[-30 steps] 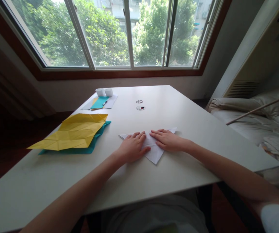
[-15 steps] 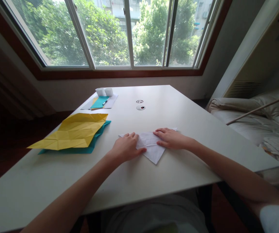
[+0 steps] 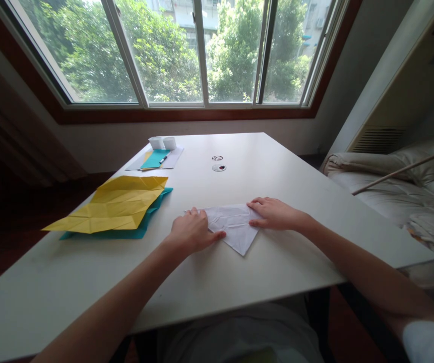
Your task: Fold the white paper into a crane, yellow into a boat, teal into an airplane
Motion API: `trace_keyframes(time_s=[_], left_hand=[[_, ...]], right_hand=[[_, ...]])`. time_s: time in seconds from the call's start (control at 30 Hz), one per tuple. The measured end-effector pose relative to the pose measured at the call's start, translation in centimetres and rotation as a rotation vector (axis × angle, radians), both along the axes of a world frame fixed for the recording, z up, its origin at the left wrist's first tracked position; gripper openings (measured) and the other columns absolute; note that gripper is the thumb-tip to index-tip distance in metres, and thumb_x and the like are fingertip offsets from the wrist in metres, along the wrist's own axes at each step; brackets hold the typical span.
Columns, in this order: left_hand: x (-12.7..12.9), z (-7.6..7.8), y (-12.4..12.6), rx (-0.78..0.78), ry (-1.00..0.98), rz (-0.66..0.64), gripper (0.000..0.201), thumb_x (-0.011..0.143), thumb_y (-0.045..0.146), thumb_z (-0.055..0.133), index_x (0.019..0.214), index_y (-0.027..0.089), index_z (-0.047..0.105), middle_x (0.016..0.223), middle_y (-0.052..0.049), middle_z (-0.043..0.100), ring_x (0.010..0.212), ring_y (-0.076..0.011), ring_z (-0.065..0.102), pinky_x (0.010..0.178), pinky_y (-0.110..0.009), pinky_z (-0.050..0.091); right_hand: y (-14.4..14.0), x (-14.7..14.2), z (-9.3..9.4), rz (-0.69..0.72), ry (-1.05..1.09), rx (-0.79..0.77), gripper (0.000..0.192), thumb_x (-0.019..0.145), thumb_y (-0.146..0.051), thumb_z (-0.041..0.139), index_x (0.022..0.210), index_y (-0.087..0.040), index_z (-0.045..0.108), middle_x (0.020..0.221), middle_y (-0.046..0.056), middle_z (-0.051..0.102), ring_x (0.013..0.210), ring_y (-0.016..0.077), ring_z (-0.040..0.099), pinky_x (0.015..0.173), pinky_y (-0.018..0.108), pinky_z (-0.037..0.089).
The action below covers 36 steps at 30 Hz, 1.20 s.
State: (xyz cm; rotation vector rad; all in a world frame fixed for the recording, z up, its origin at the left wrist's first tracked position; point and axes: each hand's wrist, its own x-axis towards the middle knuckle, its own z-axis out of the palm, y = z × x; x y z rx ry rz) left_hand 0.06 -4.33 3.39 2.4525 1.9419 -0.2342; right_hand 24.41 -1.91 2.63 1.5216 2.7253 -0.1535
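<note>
A white sheet of paper [image 3: 232, 222], folded into a triangle with one corner pointing at me, lies creased on the table. My left hand [image 3: 194, 229] rests on the paper's left part, fingers bent over its upper edge and thumb stretched toward the middle. On the paper's right part lies my right hand [image 3: 275, 213], palm down with fingers and thumb apart. Both hands are open and touch the paper, hiding its left and right corners.
To the left, a creased yellow sheet [image 3: 114, 204] lies over a teal sheet [image 3: 141, 229] on the white table [image 3: 277, 282]. Further back are two small white cups [image 3: 163, 143], flat papers [image 3: 152, 159] and a pen [image 3: 165, 158]. Two round discs [image 3: 219, 167] sit mid-table.
My hands have slid apart along the paper, the left one a little left and the right one a little right. More of the paper's middle shows.
</note>
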Motion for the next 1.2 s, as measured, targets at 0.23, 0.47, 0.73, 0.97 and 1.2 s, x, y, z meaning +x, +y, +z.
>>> trace_keyframes(time_s=[0.23,0.47,0.73,0.97,1.2], left_hand=[[-0.2,0.2,-0.1,0.016,0.048,0.04,0.09,0.062,0.083,0.03,0.117,0.016,0.051,0.107,-0.021,0.059,0.098,-0.0347,0.055,0.075,-0.041,0.044],[-0.4,0.1,0.1,0.011,0.064,0.046,0.092,0.06,0.086,0.026,0.12,0.02,0.049,0.107,-0.02,0.058,0.097,-0.035,0.055,0.075,-0.041,0.042],[-1.2,-0.1,1.1,0.009,0.028,0.0,0.09,0.067,0.083,0.018,0.124,0.02,0.046,0.113,-0.022,0.055,0.112,-0.0388,0.043,0.076,-0.045,0.043],[-3.1,-0.9,3.5,0.058,-0.061,-0.05,0.07,0.079,0.072,0.014,0.122,0.027,0.047,0.112,-0.014,0.055,0.111,-0.0314,0.045,0.08,-0.041,0.042],[-3.5,-1.1,4.1,0.1,-0.123,-0.067,0.066,0.084,0.066,0.016,0.124,0.021,0.045,0.115,-0.013,0.054,0.11,-0.0282,0.047,0.085,-0.037,0.04]], right_hand=[[-0.3,0.5,0.7,-0.111,-0.046,-0.047,0.058,0.079,-0.061,0.042,0.114,-0.017,0.055,0.116,0.018,0.054,0.1,0.0313,0.055,0.092,0.05,0.034],[-0.1,1.1,0.7,-0.197,-0.07,-0.105,0.059,0.077,-0.063,0.043,0.109,-0.015,0.058,0.11,0.018,0.057,0.094,0.0297,0.058,0.085,0.044,0.042],[0.5,2.7,0.9,-0.041,-0.043,-0.074,0.07,0.066,-0.066,0.057,0.117,-0.018,0.055,0.114,0.014,0.057,0.097,0.029,0.058,0.078,0.034,0.046],[1.2,2.7,1.4,0.147,0.145,-0.093,0.055,0.076,-0.052,0.056,0.122,-0.023,0.052,0.118,0.008,0.057,0.102,0.0243,0.055,0.085,0.034,0.042],[0.6,1.9,1.7,0.257,0.208,-0.117,0.057,0.07,-0.048,0.064,0.121,-0.024,0.055,0.117,0.008,0.057,0.105,0.0237,0.052,0.086,0.033,0.041]])
